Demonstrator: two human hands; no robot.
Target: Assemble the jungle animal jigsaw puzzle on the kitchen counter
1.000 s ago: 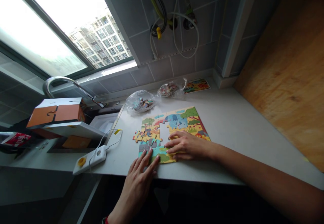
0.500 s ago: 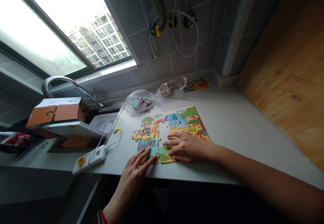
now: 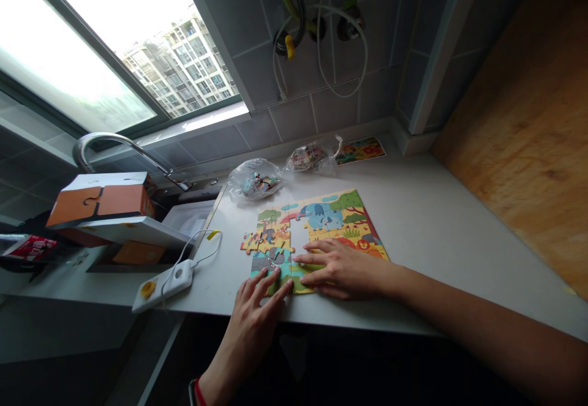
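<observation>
A colourful animal jigsaw puzzle (image 3: pixel 324 217) lies on the white counter, with a gap near its middle where the counter shows. My left hand (image 3: pixel 258 302) rests with spread fingers on the puzzle's lower left part, by the green and teal pieces. Flat on the lower right part lies my right hand (image 3: pixel 342 269), its fingers apart and pointing left. A group of joined pieces (image 3: pixel 266 239) with small animals sits at the puzzle's left side and sticks out past its edge. My right palm hides some of the lower right pieces.
Behind the puzzle are a plastic bag of pieces (image 3: pixel 256 180), a second bag (image 3: pixel 309 157) and a picture card (image 3: pixel 361 150). At left are a power strip (image 3: pixel 165 285), an orange box (image 3: pixel 101 203) and a faucet (image 3: pixel 124 139) over a sink.
My left hand has shifted slightly right along with the lower left pieces, and the narrow split between the lower pieces has closed. My right hand stays on the puzzle. The view has moved slightly.
</observation>
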